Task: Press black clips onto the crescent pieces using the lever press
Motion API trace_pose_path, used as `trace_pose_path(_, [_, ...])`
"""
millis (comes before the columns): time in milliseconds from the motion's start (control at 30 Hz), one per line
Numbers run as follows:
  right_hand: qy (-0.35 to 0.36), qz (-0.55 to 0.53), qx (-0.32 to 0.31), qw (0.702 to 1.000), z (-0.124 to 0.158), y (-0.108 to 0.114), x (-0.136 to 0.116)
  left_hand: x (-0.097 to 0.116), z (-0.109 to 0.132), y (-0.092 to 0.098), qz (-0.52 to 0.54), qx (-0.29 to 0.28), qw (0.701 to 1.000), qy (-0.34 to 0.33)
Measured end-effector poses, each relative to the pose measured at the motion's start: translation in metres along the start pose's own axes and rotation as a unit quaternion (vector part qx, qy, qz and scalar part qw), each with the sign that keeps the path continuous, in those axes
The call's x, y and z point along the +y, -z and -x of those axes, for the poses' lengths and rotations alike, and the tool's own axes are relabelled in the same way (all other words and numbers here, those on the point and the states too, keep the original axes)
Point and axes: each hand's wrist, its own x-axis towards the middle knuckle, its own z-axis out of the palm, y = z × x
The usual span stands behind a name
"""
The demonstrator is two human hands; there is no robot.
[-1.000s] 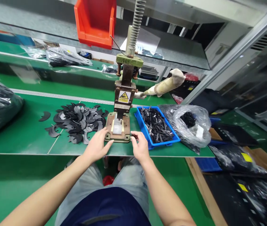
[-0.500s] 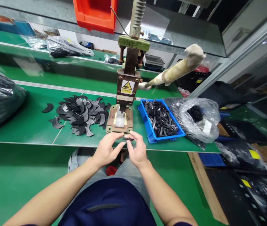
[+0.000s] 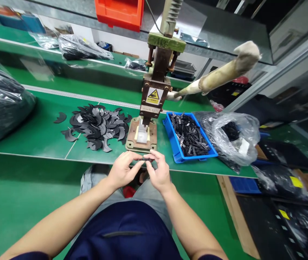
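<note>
Between the fingertips of both hands is a small thin black strip-like part point(image 3: 145, 159), mostly covered by the fingers. My left hand point(image 3: 124, 169) pinches its left end, and my right hand point(image 3: 158, 170) pinches the right end. They hold it level at the bench's front edge, just in front of the hand press point(image 3: 154, 94). The metal fixture point(image 3: 142, 135) on the press base lies beyond my fingers. To the left spreads a pile of black crescent-shaped pieces point(image 3: 99, 124). On the right, a blue tray point(image 3: 179, 157) holds many narrow black parts point(image 3: 189, 135).
A clear plastic bag point(image 3: 242, 144) with black parts lies right of the tray. A large filled bag point(image 3: 2, 104) stands at the left. The press lever point(image 3: 219, 76) sticks out to the right. Above the bench, an orange bin point(image 3: 120, 12) rests on a shelf.
My left fingertips have closed in on the small black part, which both hands now pinch. The whole view has shifted a little; the pile and tray look the same.
</note>
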Motion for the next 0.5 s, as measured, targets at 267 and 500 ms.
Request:
trace_pose_path(267, [-0.002, 0.020, -0.073, 0.997, 0.023, 0.007, 0.015, -0.019, 0.042, 0.008, -0.037, -0.140, 0.986, 0.085])
trace_pose_path(500, [-0.097, -0.004, -0.147, 0.984, 0.094, -0.007, 0.056, -0.064, 0.124, -0.013, -0.067, -0.492, 0.804, 0.328])
